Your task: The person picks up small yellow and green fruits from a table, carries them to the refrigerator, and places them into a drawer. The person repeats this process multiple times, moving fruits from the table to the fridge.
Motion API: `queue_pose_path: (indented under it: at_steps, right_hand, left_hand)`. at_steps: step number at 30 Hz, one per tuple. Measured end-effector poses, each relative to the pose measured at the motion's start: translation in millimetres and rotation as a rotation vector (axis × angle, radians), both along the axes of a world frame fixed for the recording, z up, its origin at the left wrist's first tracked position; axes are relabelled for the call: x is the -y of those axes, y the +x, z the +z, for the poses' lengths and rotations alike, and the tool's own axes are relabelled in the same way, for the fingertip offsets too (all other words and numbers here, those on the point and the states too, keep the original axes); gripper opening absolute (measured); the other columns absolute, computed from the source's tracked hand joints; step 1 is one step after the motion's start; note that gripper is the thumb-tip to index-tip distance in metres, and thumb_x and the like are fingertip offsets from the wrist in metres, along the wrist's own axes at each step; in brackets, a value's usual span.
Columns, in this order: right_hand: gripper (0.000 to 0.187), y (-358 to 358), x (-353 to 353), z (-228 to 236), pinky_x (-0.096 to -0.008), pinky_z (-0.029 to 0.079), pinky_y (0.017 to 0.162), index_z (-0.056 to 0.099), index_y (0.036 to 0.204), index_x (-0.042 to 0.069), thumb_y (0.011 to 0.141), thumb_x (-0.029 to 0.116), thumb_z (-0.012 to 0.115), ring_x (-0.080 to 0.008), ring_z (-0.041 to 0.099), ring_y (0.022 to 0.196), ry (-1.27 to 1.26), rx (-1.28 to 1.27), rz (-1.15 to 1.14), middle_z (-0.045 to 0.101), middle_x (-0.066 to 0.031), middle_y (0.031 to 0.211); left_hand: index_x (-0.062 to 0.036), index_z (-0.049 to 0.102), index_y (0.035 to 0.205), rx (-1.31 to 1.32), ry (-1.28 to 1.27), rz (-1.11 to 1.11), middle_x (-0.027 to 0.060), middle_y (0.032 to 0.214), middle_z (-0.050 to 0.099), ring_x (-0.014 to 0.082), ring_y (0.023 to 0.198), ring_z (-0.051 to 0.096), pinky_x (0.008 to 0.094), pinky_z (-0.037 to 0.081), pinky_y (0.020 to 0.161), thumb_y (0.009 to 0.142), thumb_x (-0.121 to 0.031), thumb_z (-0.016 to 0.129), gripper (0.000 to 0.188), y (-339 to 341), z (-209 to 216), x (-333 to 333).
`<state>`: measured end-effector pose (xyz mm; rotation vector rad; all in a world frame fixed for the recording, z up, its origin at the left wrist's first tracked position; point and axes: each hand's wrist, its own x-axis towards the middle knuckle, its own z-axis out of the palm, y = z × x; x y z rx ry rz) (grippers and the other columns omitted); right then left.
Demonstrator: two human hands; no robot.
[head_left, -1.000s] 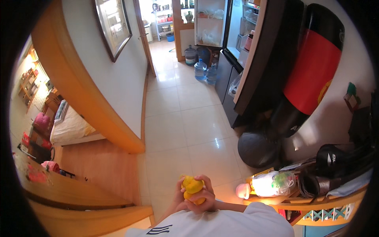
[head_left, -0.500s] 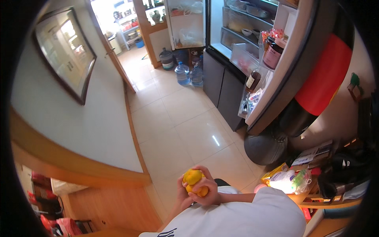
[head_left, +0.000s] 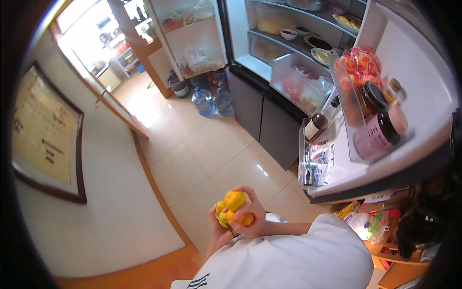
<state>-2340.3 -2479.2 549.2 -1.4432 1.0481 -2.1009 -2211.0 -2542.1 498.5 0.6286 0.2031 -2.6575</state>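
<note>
Several yellow-orange mandarins (head_left: 235, 199) are bunched together in front of my white shirt. My left hand (head_left: 219, 230) closes round them from the left, and my right hand (head_left: 256, 217) grips them from the right, its fingers curled over the front. Part of the fruit is hidden behind the fingers. Ahead and to the right stands an open fridge (head_left: 243, 43), with small bowls and a clear drawer (head_left: 301, 82) inside. Its right door (head_left: 409, 58) swings out close to me and carries jars, a dark bottle (head_left: 315, 127) and red-wrapped packets (head_left: 358, 66).
Large blue water bottles (head_left: 203, 102) stand on the tiled floor (head_left: 207, 154) beside the fridge. The other fridge door (head_left: 192, 33) is open at the far left. A framed picture (head_left: 48, 130) hangs on the left wall. Bags and boxes crowd a wooden shelf (head_left: 385, 250) at the lower right.
My view has shifted toward the fridge, which now shows larger and more of its right door's inside. More of the mandarins shows between my hands, which still hold them.
</note>
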Motion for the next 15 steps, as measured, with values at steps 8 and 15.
queue_pose_path:
  at_steps: [8, 15]
  right_hand:
    - [0.025, -111.2, 95.6, -20.2, -0.0315, 0.054, 0.082, 0.053, 0.091, 0.008, 0.076, -0.009, 0.063, -0.0238, 0.064, 0.095, 0.139, 0.36, -0.297, 0.034, -0.0161, 0.134]
    - [0.018, -200.8, 171.6, -46.6, -0.0292, 0.053, 0.078, 0.051, 0.09, 0.005, 0.08, -0.002, 0.064, -0.0227, 0.065, 0.092, 0.219, 0.557, -0.601, 0.04, -0.0126, 0.134]
  left_hand:
    - [-0.0048, 0.062, 0.097, 0.023, 0.285, -0.066, 0.0131, 0.119, 0.055, 0.031, 0.119, 0.047, 0.038, 0.054, 0.085, 0.083, -0.032, 0.063, 0.031, -103.3, 14.7, 138.9]
    - [-0.0052, 0.064, 0.093, 0.025, 0.256, -0.218, 0.0108, 0.123, 0.051, 0.0297, 0.125, 0.04, 0.0332, 0.055, 0.081, 0.079, -0.027, 0.066, 0.026, -194.9, 9.3, 273.3]
